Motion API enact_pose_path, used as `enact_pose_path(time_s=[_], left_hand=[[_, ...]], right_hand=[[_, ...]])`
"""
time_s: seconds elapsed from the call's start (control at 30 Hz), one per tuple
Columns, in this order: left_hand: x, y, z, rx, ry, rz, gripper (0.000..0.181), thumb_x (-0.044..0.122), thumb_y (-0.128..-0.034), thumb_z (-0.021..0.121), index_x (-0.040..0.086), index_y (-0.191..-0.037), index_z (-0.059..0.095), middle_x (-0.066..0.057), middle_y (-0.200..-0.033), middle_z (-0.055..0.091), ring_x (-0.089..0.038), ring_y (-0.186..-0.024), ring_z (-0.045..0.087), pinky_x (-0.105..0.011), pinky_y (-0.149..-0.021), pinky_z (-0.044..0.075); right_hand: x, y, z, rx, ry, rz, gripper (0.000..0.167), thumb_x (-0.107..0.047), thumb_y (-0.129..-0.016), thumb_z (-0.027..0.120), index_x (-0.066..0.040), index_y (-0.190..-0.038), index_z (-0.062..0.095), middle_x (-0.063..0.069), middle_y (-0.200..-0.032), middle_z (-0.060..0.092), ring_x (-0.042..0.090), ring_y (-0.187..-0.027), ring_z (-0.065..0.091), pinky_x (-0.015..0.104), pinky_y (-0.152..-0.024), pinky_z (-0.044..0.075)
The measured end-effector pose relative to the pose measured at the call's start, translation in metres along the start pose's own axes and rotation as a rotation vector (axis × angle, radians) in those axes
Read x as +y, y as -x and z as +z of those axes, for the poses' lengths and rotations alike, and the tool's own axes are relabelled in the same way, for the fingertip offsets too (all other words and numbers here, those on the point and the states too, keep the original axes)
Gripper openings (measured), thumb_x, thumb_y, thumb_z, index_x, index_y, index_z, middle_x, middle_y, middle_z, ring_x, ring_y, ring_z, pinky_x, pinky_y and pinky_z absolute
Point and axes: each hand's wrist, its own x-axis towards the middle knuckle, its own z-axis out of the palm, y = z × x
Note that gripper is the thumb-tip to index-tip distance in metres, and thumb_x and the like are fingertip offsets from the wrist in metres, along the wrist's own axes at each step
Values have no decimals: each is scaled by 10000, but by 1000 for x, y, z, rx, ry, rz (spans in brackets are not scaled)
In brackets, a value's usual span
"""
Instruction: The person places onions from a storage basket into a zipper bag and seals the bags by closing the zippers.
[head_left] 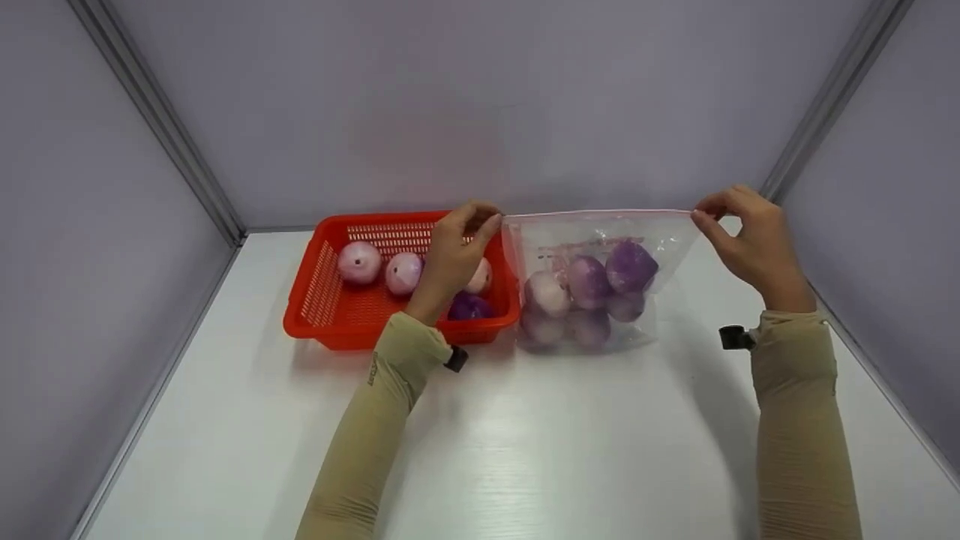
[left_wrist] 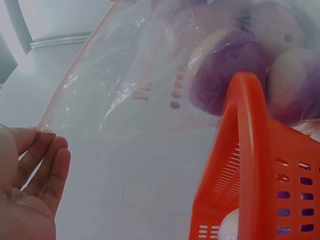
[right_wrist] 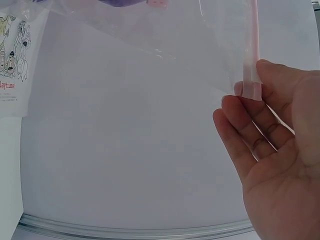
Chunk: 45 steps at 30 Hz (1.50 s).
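Observation:
A clear zip-lock bag with a pink-edged top is stretched between the two hands, its lower part against the white table. Several purple-and-white, onion-like round pieces lie inside it. The left hand pinches the bag's left top corner, above the right end of a red plastic basket. At the opposite top corner, the right hand pinches the strip between thumb and fingers, seen closely in the right wrist view. More round pieces sit in the basket, partly hidden by the left hand and forearm.
The basket stands directly left of the bag, its rim close to the bag's side. Grey walls enclose the white table at the back and sides. A white printed sheet with cartoon figures shows in the right wrist view.

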Motion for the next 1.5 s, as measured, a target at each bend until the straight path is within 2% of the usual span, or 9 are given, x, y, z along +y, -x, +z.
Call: enact_pose_path(time_s=[0.2,0.37,0.5,0.63,0.73,0.97,1.2,1.33,1.5], left_hand=[[2,5,-6,-31,-36,-11,211,197,-1047,628,66,-1187,718,-58,-1147,745,-155,-1037,690,-308,-961,565],[0,7,-5,-42,-63,-11,227,189,-1053,616,79,-1232,702,-92,-1198,736,-154,-1070,686,-294,-987,555],[-1,9,-3,-47,-68,1,241,179,-1051,615,79,-1256,693,-110,-1214,727,-159,-1081,685,-299,-1001,554],[0,10,-1,-55,-86,28,256,168,-1049,616,62,-1272,684,-78,-1203,729,-154,-1070,687,-283,-1003,551],[0,11,0,-58,-84,40,267,160,-1047,616,49,-1282,676,-81,-1203,729,-158,-1066,689,-279,-1006,550],[-5,12,2,-65,-79,60,276,164,-1050,612,74,-1306,663,-63,-1195,728,-134,-1053,689,-289,-997,556],[-4,18,1,-64,-86,38,318,150,-1044,619,81,-1354,635,-64,-1168,726,-137,-1049,690,-312,-997,563],[-7,22,1,-78,-79,43,369,146,-1043,620,100,-1408,608,-98,-1176,715,-151,-1057,682,-355,-993,568],[-11,28,0,-104,-106,59,462,137,-1034,635,163,-1488,558,-94,-1156,709,-150,-1018,680,-349,-938,591]], right_hand=[[0,1,1,-18,11,8,189,-188,-1002,701,-12,-1060,738,121,-962,648,223,-923,595,238,-847,396],[0,0,4,-29,10,-10,180,-183,-999,705,-18,-1061,747,138,-961,645,257,-927,603,336,-844,414],[0,1,5,-37,-3,-12,153,-159,-999,703,-21,-1048,745,159,-967,645,277,-939,607,422,-840,433],[-1,1,5,-39,0,-10,140,-149,-997,703,-22,-1037,746,176,-971,647,307,-954,618,474,-836,441],[-2,1,4,-37,-1,-10,138,-147,-998,701,-19,-1026,744,171,-967,648,298,-960,620,442,-842,439],[-3,3,5,-24,4,-27,150,-166,-1004,696,-23,-1013,742,114,-955,648,277,-941,622,254,-848,430],[-4,3,9,-41,-2,-23,162,-182,-1012,686,-32,-1030,743,121,-964,656,235,-913,615,275,-824,445],[-5,3,10,-40,-1,-32,150,-170,-1009,689,-32,-1030,744,124,-959,659,169,-873,586,234,-798,457],[-5,2,9,-30,-1,-54,135,-150,-1005,691,-25,-1021,740,126,-947,659,133,-850,561,230,-782,462]])
